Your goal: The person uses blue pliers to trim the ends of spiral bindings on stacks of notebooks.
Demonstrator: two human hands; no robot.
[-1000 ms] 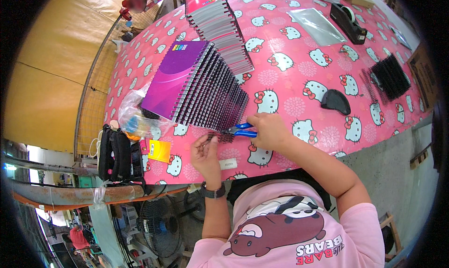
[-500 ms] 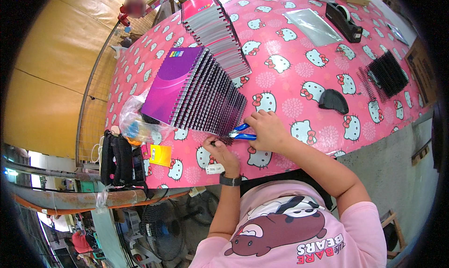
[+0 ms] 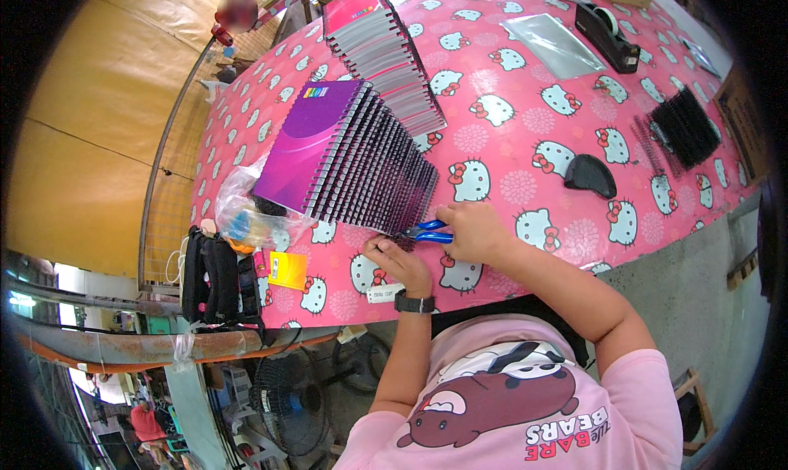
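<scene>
A tall stack of purple spiral notebooks (image 3: 305, 146) leans on the table, black coil spines facing me. My right hand (image 3: 474, 233) grips blue-handled wire cutters (image 3: 430, 237), their jaws at the coil ends on the stack's near lower corner. Close by, my left hand (image 3: 402, 266) has its fingers curled just below that corner, beside the cutter jaws. Dark bits show near its fingertips, too small to make out. A black watch is on the left wrist. Behind the purple stack stands a second stack of pink-covered spiral notebooks (image 3: 361, 35).
Black plastic coils (image 3: 685, 129) lie at the right, with a black curved object (image 3: 590, 176) nearer. A tape dispenser (image 3: 606, 39) and clear plastic sleeves (image 3: 552, 45) are at the far side. A clear plastic bag (image 3: 246, 207), yellow packet (image 3: 287, 270) and black bag (image 3: 215, 277) sit left.
The cutter handles have come closer together in my right hand. My left fingers have shifted slightly at the stack's corner. The whole view has moved a little.
</scene>
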